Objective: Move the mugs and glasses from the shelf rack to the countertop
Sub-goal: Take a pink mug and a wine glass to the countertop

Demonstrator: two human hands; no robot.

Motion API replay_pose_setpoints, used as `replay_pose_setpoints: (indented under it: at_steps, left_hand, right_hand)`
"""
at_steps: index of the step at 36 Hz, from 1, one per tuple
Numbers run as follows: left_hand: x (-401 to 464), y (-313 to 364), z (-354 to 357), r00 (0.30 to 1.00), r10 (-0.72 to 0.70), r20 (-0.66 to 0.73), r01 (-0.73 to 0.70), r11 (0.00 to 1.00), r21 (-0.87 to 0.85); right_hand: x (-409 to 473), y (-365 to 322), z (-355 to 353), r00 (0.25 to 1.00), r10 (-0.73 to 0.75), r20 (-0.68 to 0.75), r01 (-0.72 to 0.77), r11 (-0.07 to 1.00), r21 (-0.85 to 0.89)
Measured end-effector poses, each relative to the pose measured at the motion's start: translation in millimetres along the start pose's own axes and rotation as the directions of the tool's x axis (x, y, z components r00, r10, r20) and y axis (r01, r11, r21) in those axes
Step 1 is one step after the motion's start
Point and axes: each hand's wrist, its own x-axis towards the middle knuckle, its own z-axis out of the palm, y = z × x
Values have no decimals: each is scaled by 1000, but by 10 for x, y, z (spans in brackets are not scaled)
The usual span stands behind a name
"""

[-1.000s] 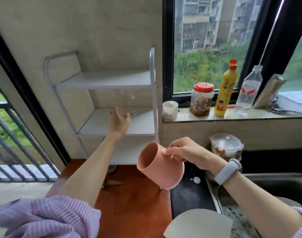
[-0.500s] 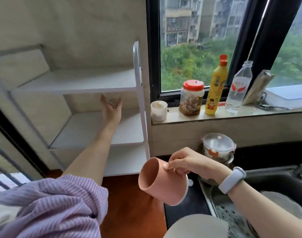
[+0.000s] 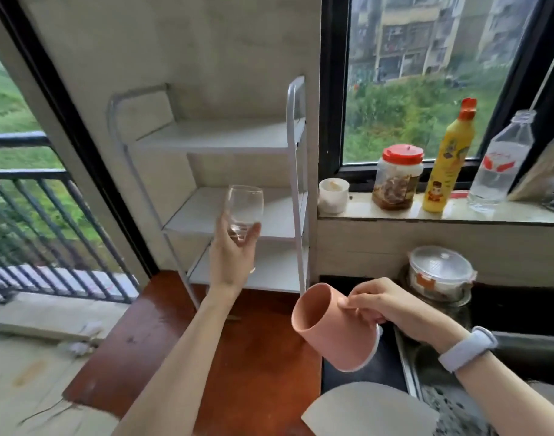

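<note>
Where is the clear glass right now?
In the head view, the clear glass is left of centre, held upright in the left hand in front of the white shelf rack.

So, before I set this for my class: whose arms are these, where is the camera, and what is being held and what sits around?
No machine here: a person wears one wide-angle camera on the head, looking forward and down, so both bare arms reach in from below. The left hand holds a clear stemless drinking glass upright, its fingers round the base, in front of the white three-tier shelf rack. The right hand grips a pink mug, tipped so that its mouth faces left, above the reddish-brown wooden countertop. On the pale stone window sill stand a small white cup, a red-lidded plastic jar, a yellow squeeze bottle and a clear water bottle.
</note>
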Motion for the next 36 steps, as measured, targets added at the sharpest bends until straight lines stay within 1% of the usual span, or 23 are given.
replay_pose_setpoints:
  at_steps: [5, 9, 14, 17, 19, 22, 25, 27, 29, 34, 36]
  left_hand:
    - [-866, 17, -93, 987, -114, 110, 111, 993, 30]
    - [-1399, 42, 60, 961, -209, 181, 211, 977, 5]
    - [-1874, 229, 416, 928, -191, 320, 221, 974, -58]
    - [-2119, 402, 661, 898, -153, 412, 200, 977, -73]
    - [-2289, 555, 821, 860, -135, 492, 199, 977, -80]
    - [-2583, 800, 1079, 799, -94, 595, 180, 980, -87]
    - [-2938, 1096, 1364, 737, -44, 674, 157, 982, -108]
    - [-3196, 1326, 1553, 670, -8, 742, 158, 979, -132]
    - [-3467, 1559, 1772, 612, 39, 790, 145, 976, -161]
    - [-4334, 2178, 2371, 467, 182, 865, 124, 955, -268]
    - [-4750, 2460, 2639, 395, 230, 889, 134, 943, -304]
  right_hand:
    - [-317, 303, -7, 996, 14, -84, -6, 995, 104]
    - [-726, 657, -17, 984, 60, -169, -24, 977, 210]
    - [-1376, 1084, -57, 943, 126, -308, -15, 941, 338]
    - [-1809, 1293, -67, 899, 160, -409, 17, 919, 395]
    - [-2120, 1424, -60, 855, 196, -480, 53, 888, 457]
    - [-2617, 1599, -54, 761, 258, -595, 94, 864, 495]
    - [-3156, 1799, -79, 629, 346, -696, 169, 813, 557]
    - [-3534, 1921, -106, 545, 395, -739, 202, 794, 574]
    - [-3939, 2049, -162, 463, 416, -783, 223, 800, 557]
    - [-5023, 2402, -306, 248, 469, -848, 299, 795, 528]
    - [-5482, 2567, -365, 153, 496, -855, 333, 789, 517]
